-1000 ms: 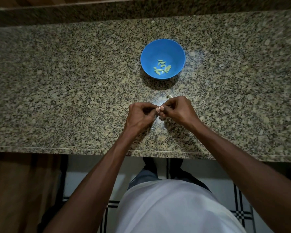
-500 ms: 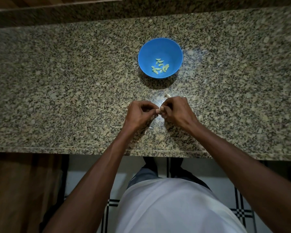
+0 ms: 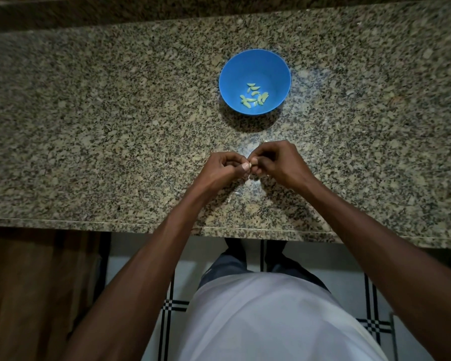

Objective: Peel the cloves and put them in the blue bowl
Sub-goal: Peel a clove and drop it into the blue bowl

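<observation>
While both hands meet above the granite counter [image 3: 89, 126], left hand [image 3: 220, 170] and right hand [image 3: 277, 162] pinch one clove [image 3: 249, 166] between curled fingertips; it is mostly hidden, apparently mid-peel. Blue bowl [image 3: 227, 74], just beyond the hands, holds several peeled cloves [image 3: 254, 96]. Step: peeling. Next: strip the remaining skin, then carry the clove forward to the bowl.

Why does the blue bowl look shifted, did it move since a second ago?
No. The blue bowl sits on the same patch of granite counter; only the head camera drifted.
</observation>
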